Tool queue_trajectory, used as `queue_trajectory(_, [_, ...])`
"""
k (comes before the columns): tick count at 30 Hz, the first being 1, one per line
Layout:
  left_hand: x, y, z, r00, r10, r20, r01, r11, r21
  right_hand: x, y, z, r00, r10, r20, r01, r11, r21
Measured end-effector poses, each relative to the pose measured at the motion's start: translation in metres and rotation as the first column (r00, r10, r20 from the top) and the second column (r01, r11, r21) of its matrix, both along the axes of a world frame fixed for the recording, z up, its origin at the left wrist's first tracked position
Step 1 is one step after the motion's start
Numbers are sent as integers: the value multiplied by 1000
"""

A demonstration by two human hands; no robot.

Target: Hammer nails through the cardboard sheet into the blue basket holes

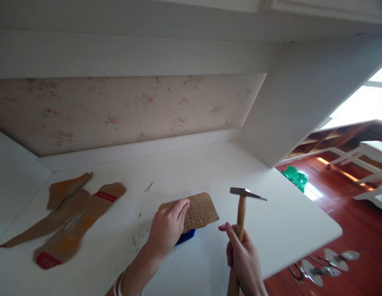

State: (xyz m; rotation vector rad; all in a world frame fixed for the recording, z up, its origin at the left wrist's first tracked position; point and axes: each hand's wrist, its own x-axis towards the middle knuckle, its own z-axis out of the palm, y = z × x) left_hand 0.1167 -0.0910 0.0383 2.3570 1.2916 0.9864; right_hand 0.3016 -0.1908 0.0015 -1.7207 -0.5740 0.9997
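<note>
My right hand (244,257) is wrapped around the wooden handle of a hammer (241,209), its metal head raised above the table. The index finger sticks out to the left. On the table, a piece of brown cardboard (203,207) dotted with many small holes and pale spots lies over something blue (186,237), mostly covered. My left hand (170,222) rests at the cardboard's left part with its fingertips pinched together. Whatever sits between those fingertips is too small or hidden to make out. Thin nail-like pieces (149,187) lie to the left of the cardboard.
Torn cardboard scraps (86,209) spread over the left of the white table (286,222). More thin bits (138,236) lie near my left forearm. A side panel (280,98) and overhead shelf enclose the table. Beyond its right edge are a green bag (294,177) and metal-based objects (312,271).
</note>
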Motion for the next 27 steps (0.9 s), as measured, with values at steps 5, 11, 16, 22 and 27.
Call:
queue_trajectory(5, [-1,-1,-3,1000,8,13,-7,1000,-15,-3,3,6,1000,0,-10,0,1000,-4])
queue_trajectory(11, [0,1,-4,999,15,49,-12,998,-57,-5,4,16,1000,7,11,-7,1000,19])
queue_trajectory(16, [0,3,-4,997,28,69,-22,995,-94,-4,5,19,1000,15,2,-15,1000,15])
queue_trajectory(22, [-1,2,-3,997,31,77,-22,993,-120,-2,8,20,999,23,48,-23,1000,7])
queue_trajectory(27, [-1,4,0,991,25,128,-3,986,-166,-1,12,20,999,13,46,-15,999,43])
